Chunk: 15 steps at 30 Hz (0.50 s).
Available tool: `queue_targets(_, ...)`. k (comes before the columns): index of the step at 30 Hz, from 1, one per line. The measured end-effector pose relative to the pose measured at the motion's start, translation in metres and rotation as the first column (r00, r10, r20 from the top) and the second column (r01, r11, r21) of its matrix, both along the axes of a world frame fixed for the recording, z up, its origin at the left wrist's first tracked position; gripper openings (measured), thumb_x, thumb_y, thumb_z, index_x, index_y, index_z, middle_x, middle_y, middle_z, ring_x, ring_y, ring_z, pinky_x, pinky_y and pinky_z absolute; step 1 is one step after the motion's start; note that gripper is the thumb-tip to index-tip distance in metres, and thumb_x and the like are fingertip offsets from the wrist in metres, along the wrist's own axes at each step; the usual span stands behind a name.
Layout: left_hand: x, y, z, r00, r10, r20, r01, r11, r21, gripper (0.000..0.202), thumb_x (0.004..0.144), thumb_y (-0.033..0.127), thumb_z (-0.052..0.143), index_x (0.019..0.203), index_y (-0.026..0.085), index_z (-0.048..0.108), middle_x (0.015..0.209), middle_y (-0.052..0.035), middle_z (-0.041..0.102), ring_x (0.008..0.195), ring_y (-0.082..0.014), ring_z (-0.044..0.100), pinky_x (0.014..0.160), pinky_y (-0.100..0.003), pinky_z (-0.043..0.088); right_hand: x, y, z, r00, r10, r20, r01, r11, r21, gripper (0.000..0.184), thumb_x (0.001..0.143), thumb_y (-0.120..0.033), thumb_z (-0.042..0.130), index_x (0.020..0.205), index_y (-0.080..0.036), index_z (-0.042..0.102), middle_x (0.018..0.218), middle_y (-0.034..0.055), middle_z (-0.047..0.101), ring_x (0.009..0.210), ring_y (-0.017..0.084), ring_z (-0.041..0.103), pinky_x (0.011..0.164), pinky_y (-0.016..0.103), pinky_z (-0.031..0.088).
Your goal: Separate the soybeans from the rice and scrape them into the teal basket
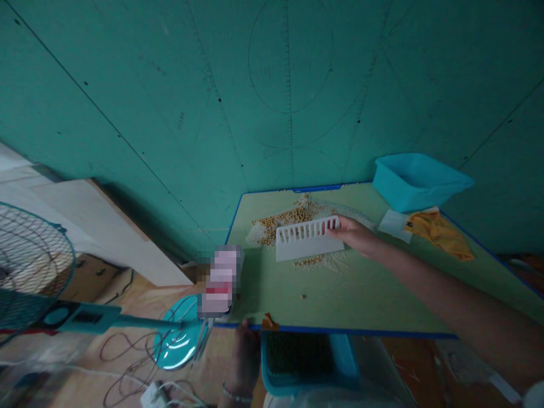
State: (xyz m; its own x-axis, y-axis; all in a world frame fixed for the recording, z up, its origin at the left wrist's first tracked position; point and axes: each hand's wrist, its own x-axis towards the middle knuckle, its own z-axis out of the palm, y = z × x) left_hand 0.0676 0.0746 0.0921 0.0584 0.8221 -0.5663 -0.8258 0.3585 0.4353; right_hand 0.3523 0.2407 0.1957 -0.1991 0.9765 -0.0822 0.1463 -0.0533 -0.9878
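My right hand reaches in from the right, its fingers closed on the right end of a white slotted plastic panel. The panel is tilted over the table, with a row of slots along its upper part. Tan round beans, like soybeans, lie scattered behind it among small pale grains. A smaller patch of beans and grains lies in front of the panel. My left hand, dark and blurred, is at the table's front edge; its fingers are mostly hidden.
A blue plastic bin stands at the back right, by an orange cloth and a white sheet. A pixelated pink item is at the left edge. Below are a blue tray, cables and a fan.
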Motion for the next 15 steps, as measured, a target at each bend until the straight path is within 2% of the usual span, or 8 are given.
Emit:
queue_targets(4, 0.0, 0.0, 0.0, 0.996, -0.051, -0.077, 0.052, 0.999, 0.016, 0.022, 0.064, 0.034, 0.08, 0.076, 0.016, 0.076, 0.072, -0.0061, 0.079, 0.069, -0.0238, 0.073, 0.073, -0.033, 0.055, -0.002, -0.007, 0.0, 1.0, 0.024, -0.004, -0.024, 1.0, -0.017, 0.014, 0.07, -0.029, 0.069, 0.081, -0.024, 0.062, 0.083, 0.0004, 0.073, 0.079, 0.02, 0.067, 0.077, 0.036, 0.053)
queue_targets(9, -0.002, -0.002, 0.001, 0.997, -0.05, -0.065, 0.051, 0.999, 0.014, 0.018, 0.073, 0.031, 0.074, 0.084, 0.017, 0.076, 0.076, -0.005, 0.079, 0.07, -0.0242, 0.073, 0.079, -0.035, 0.054, -0.001, -0.014, -0.002, 1.0, 0.006, -0.007, -0.006, 1.0, -0.022, 0.014, 0.072, -0.031, 0.067, 0.084, -0.025, 0.061, 0.085, 0.0007, 0.073, 0.08, 0.02, 0.067, 0.075, 0.035, 0.053)
queue_targets(12, -0.003, -0.003, -0.003, 0.993, -0.086, -0.081, 0.09, 0.995, 0.039, 0.026, 0.071, 0.036, 0.076, 0.086, 0.015, 0.076, 0.078, -0.0078, 0.079, 0.072, -0.0256, 0.074, 0.082, -0.037, 0.053, -0.001, -0.021, -0.001, 1.0, 0.008, 0.0, -0.008, 0.999, -0.033, 0.014, 0.072, -0.032, 0.066, 0.081, -0.024, 0.061, 0.081, 0.001, 0.071, 0.076, 0.02, 0.066, 0.071, 0.034, 0.052)
queue_targets(15, -0.003, -0.003, -0.004, 0.992, -0.086, -0.089, 0.09, 0.995, 0.033, 0.031, 0.07, 0.038, 0.077, 0.086, 0.012, 0.076, 0.077, -0.0103, 0.08, 0.072, -0.0256, 0.074, 0.078, -0.035, 0.054, -0.001, -0.028, 0.0, 1.0, 0.015, 0.004, -0.015, 0.999, -0.038, 0.016, 0.071, -0.033, 0.066, 0.082, -0.024, 0.061, 0.08, 0.0015, 0.071, 0.077, 0.021, 0.065, 0.072, 0.035, 0.052)
